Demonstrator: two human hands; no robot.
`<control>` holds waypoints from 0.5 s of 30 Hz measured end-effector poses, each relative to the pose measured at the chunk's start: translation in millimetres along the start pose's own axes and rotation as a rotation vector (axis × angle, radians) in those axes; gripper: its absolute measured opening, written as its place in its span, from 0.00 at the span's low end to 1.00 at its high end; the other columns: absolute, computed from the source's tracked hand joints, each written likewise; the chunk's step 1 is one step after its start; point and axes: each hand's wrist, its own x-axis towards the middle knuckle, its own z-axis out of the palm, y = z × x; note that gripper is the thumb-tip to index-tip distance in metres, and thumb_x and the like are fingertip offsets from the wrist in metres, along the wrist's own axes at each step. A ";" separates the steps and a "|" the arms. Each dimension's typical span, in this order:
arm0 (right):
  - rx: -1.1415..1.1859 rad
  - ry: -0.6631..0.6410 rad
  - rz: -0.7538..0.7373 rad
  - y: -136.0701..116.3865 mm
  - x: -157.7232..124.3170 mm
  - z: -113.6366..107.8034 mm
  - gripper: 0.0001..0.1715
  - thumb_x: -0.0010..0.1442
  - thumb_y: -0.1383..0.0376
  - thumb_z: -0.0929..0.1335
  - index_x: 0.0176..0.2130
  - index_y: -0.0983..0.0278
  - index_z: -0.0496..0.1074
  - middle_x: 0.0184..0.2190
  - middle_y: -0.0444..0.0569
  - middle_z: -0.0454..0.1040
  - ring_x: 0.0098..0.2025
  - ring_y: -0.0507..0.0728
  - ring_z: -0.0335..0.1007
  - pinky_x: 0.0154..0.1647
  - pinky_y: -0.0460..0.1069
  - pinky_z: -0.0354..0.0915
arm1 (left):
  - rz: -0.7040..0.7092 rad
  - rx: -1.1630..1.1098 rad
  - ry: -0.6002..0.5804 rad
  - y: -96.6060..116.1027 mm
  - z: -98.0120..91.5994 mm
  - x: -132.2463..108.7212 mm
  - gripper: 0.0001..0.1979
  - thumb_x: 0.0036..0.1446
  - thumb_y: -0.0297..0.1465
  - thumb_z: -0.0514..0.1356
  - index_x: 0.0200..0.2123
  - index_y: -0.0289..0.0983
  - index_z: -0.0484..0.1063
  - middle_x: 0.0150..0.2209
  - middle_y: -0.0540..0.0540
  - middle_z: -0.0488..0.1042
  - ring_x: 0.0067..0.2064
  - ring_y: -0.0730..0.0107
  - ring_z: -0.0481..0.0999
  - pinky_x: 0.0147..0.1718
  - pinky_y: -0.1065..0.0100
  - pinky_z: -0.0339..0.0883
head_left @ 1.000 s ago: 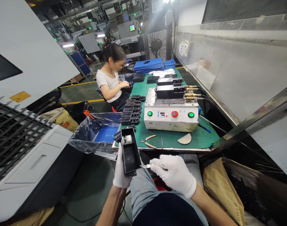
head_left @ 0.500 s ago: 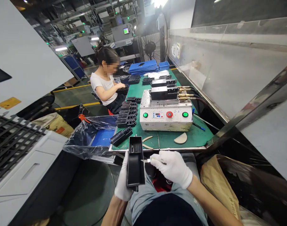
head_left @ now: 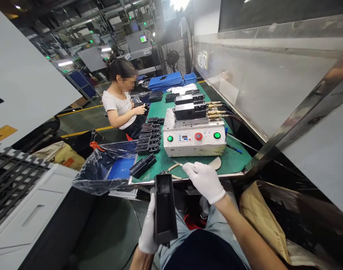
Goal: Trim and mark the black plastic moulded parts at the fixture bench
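Note:
My left hand (head_left: 149,228), in a white glove, grips a long black plastic housing (head_left: 164,208) over my lap, its hollow side facing up. My right hand (head_left: 203,180), also gloved, is closed on a small metal-tipped tool (head_left: 179,164) and reaches over the near edge of the green table mat (head_left: 233,163), right by the cream-handled pliers (head_left: 173,170). A loose black part (head_left: 142,165) lies at the mat's near left corner.
A white control box (head_left: 194,138) with green and red buttons stands mid-table, rows of black parts (head_left: 149,137) to its left. A plastic-lined blue bin (head_left: 115,167) sits left of the table. A seated co-worker (head_left: 119,103) handles parts farther along. A brown sack (head_left: 268,221) lies at right.
My right hand has moved up and forward from beside the housing to the table edge near the pliers. My left hand has lowered the housing toward my lap.

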 end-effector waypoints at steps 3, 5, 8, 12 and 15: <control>0.330 0.067 0.000 -35.0 -25.5 7.1 0.26 0.77 0.55 0.62 0.30 0.61 0.76 0.26 0.45 0.75 0.30 0.53 0.70 0.35 0.47 0.62 | 0.299 0.122 0.125 -6.6 -3.0 13.1 0.29 0.62 0.52 0.63 0.58 0.39 0.77 0.54 0.44 0.84 0.64 0.58 0.76 0.68 0.62 0.64; 0.468 0.084 -0.002 -54.5 -37.7 16.2 0.24 0.76 0.58 0.63 0.30 0.61 0.77 0.27 0.46 0.77 0.30 0.53 0.72 0.36 0.46 0.65 | 0.460 0.198 0.147 -11.6 -6.2 20.9 0.31 0.63 0.53 0.61 0.61 0.41 0.74 0.61 0.45 0.79 0.70 0.60 0.68 0.72 0.62 0.56; 0.506 0.133 -0.008 -70.6 -43.6 30.2 0.21 0.75 0.61 0.64 0.34 0.60 0.80 0.31 0.49 0.81 0.32 0.55 0.76 0.37 0.47 0.69 | 0.573 0.263 0.139 -17.7 -11.7 26.9 0.32 0.65 0.52 0.59 0.64 0.41 0.71 0.66 0.43 0.75 0.71 0.57 0.67 0.73 0.57 0.55; 0.476 0.158 -0.018 -74.3 -41.1 37.9 0.20 0.75 0.62 0.64 0.36 0.60 0.82 0.32 0.49 0.82 0.33 0.56 0.78 0.38 0.48 0.72 | 0.615 0.308 0.172 -20.8 -17.1 27.2 0.32 0.65 0.53 0.58 0.65 0.42 0.70 0.67 0.42 0.73 0.71 0.55 0.66 0.74 0.55 0.54; 0.457 0.159 -0.032 -73.3 -41.1 37.9 0.20 0.75 0.62 0.63 0.37 0.60 0.82 0.32 0.49 0.82 0.33 0.56 0.79 0.38 0.47 0.72 | 0.610 0.319 0.175 -21.4 -19.2 27.5 0.33 0.65 0.53 0.58 0.66 0.41 0.69 0.68 0.42 0.72 0.72 0.55 0.64 0.74 0.55 0.52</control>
